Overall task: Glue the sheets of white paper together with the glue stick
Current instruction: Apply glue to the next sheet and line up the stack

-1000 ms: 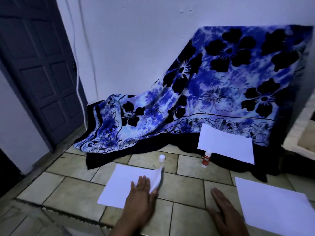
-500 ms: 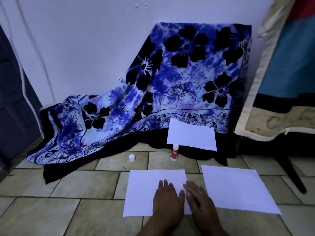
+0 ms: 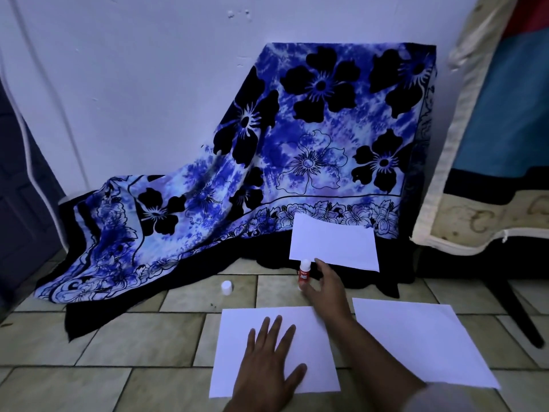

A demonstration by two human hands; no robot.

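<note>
Three white sheets are in view on the tiled floor. My left hand lies flat, fingers spread, on the near middle sheet. A second sheet lies just to its right. A third sheet leans against the cloth at the back. The glue stick, red with a white top and uncapped, stands upright on the floor below that third sheet. My right hand reaches over the middle sheet's corner, thumb and fingers closing around the stick. The white cap lies on the floor to the left.
A blue floral cloth drapes over something against the white wall and spills onto the floor. A cushion or mattress leans at the right, with a dark leg below it. A dark door is at the left.
My right hand left the middle sheet and reached forward to the glue stick. My left hand stays flat on the sheet. The head camera moved closer.
</note>
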